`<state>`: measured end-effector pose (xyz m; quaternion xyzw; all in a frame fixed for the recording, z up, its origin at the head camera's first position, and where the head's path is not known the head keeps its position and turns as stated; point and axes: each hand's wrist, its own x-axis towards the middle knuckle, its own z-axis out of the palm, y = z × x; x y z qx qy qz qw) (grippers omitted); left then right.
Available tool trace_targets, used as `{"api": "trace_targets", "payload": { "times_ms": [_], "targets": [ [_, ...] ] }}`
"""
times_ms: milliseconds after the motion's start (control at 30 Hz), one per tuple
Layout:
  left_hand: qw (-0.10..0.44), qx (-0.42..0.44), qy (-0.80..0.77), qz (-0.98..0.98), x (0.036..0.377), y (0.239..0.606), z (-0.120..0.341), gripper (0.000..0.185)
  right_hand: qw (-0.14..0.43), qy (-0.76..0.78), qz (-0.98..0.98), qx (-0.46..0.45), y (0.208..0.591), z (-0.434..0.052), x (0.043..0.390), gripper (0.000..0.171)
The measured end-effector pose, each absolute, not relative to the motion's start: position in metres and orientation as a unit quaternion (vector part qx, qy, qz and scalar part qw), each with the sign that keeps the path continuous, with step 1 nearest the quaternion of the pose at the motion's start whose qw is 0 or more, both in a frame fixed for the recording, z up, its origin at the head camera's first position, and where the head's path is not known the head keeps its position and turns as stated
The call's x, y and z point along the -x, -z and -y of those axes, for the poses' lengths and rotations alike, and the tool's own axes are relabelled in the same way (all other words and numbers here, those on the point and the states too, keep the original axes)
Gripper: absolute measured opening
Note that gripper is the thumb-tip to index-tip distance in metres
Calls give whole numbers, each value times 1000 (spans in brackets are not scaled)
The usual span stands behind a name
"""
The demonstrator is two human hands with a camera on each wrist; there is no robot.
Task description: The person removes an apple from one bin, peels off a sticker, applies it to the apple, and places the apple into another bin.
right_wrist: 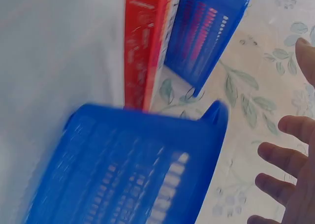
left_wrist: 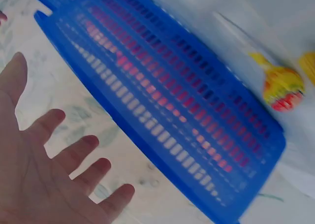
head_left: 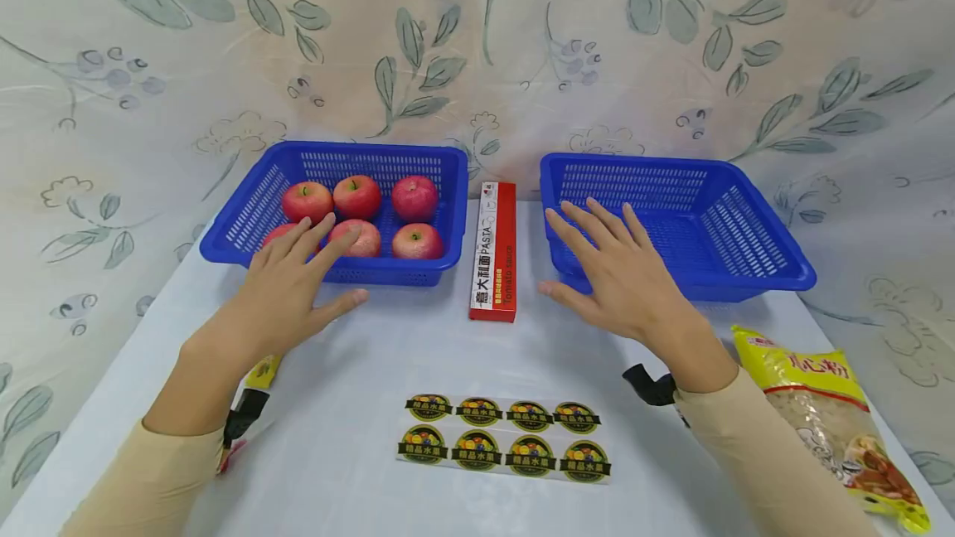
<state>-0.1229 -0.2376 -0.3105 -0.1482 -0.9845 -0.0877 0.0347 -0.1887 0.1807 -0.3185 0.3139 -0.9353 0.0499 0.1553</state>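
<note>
From the head view I see my left hand (head_left: 294, 288) and right hand (head_left: 622, 272) spread wide, empty; only there do apples (head_left: 358, 214) show clearly, at 11 o'clock.

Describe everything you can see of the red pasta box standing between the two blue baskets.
The pasta box is a long, narrow carton, apparently cardboard, with a red side and a white face printed "PASTA" and Chinese characters. It lies flat on the white table, its length running away from the viewer, closed, between the two baskets. Neither hand touches it.
</note>
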Motion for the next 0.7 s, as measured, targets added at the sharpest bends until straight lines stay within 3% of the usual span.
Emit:
{"api": "trace_targets", "payload": {
  "times_ms": [367,700],
  "targets": [
    [27,101,134,986,125,308,281,80,107,-128,914,-370,305,-125,226,83],
    [41,59,158,985,125,313,308,81,17,-181,904,-386,301,-91,252,81]
  ]
}}
